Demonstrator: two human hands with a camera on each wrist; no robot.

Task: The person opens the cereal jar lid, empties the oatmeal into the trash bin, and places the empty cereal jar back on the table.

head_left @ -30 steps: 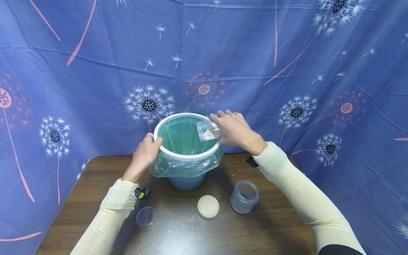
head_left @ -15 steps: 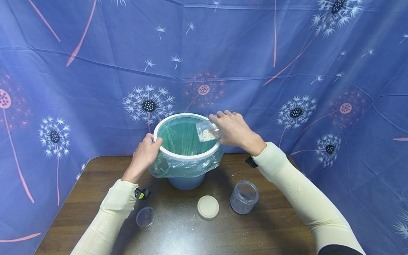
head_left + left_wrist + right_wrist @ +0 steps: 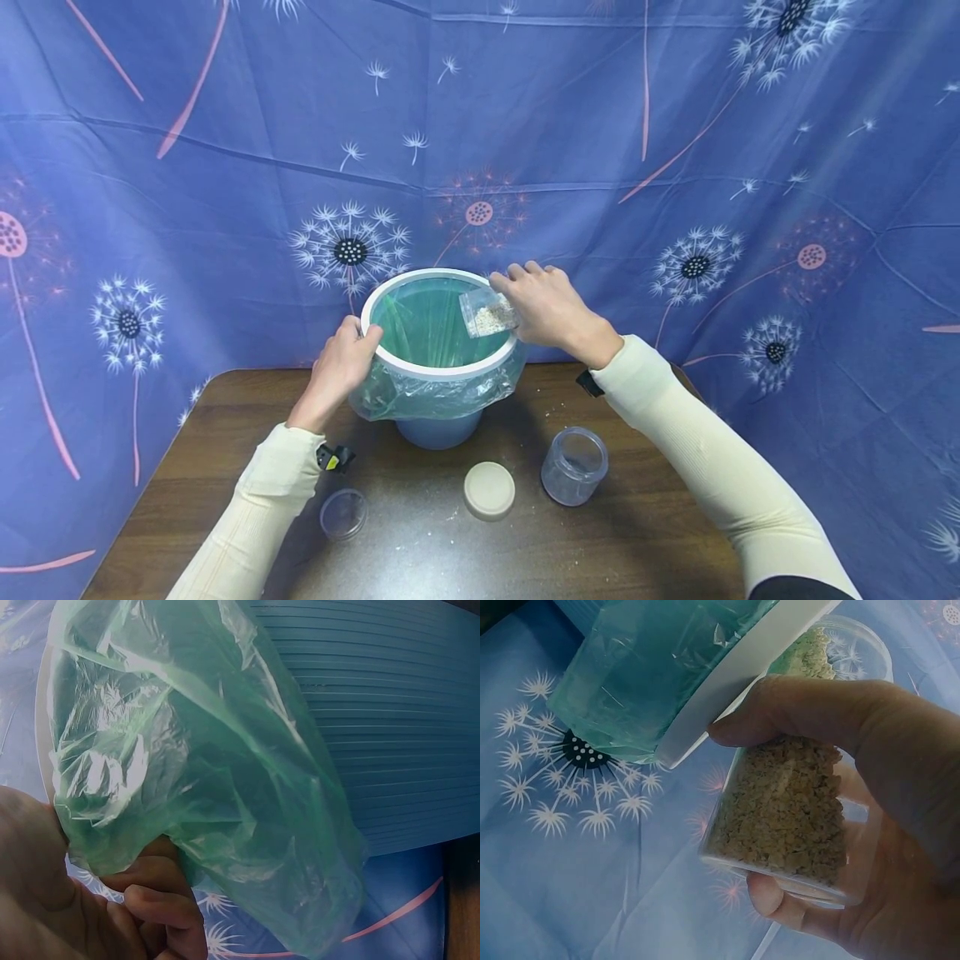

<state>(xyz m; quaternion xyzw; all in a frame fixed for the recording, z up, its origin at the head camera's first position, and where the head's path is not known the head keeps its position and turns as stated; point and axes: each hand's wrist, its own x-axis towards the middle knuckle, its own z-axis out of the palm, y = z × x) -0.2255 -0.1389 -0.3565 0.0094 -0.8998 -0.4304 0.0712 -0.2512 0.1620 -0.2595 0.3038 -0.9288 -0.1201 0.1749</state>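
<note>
A blue trash bin (image 3: 438,432) with a white rim (image 3: 438,372) stands on the table, lined with a green plastic bag (image 3: 420,325) folded out over the rim. My left hand (image 3: 341,362) grips the rim at its left side, thumb on top; in the left wrist view its fingers are curled beneath the bag's hanging edge. My right hand (image 3: 551,308) holds a clear plastic jar (image 3: 487,313) tilted, its mouth over the bin's opening. Pale, oat-like flakes (image 3: 780,817) lie inside the jar, banked along its lower wall.
On the wooden table (image 3: 405,558) are a clear round lid (image 3: 343,513), a cream round lid (image 3: 489,490) and a second clear jar (image 3: 574,467). Small pale crumbs are scattered around them. A blue patterned cloth (image 3: 480,125) hangs behind the table and at its sides.
The jar in my right hand tips slightly further, its mouth end a little lower. My left hand stays on the rim.
</note>
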